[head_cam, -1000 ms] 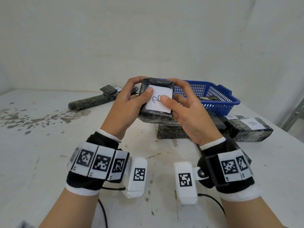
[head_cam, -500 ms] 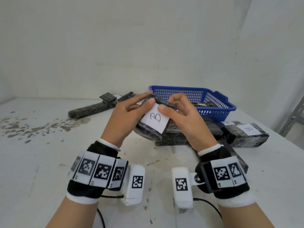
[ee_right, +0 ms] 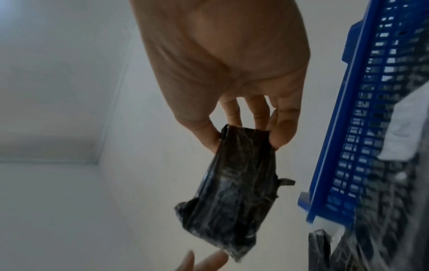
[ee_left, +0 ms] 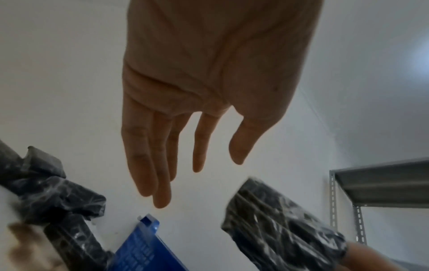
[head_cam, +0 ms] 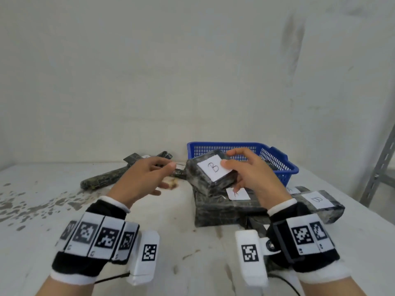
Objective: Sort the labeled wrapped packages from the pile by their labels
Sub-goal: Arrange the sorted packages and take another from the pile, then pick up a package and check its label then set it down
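Observation:
My right hand (head_cam: 241, 167) pinches a small dark wrapped package (head_cam: 211, 174) with a white label marked B, held tilted above the pile; in the right wrist view thumb and fingers clamp its near end (ee_right: 243, 165). My left hand (head_cam: 147, 178) hangs to its left with fingers straight and holds nothing; the left wrist view shows its empty palm (ee_left: 185, 155) with the package (ee_left: 278, 229) apart from it. Below lies a large dark package (head_cam: 222, 210) with a partly hidden label, and to the right another package labelled B (head_cam: 318, 204).
A blue mesh basket (head_cam: 277, 159) stands behind the pile with dark items inside. Long dark wrapped packages (head_cam: 119, 174) lie at the back left. The white table (head_cam: 64, 210) carries dark stains on its left. A grey metal shelf post (head_cam: 380, 167) rises at the right edge.
My left hand has let go of the B package and drawn off to the left. My right hand alone now holds it, shifted right toward the basket and pile.

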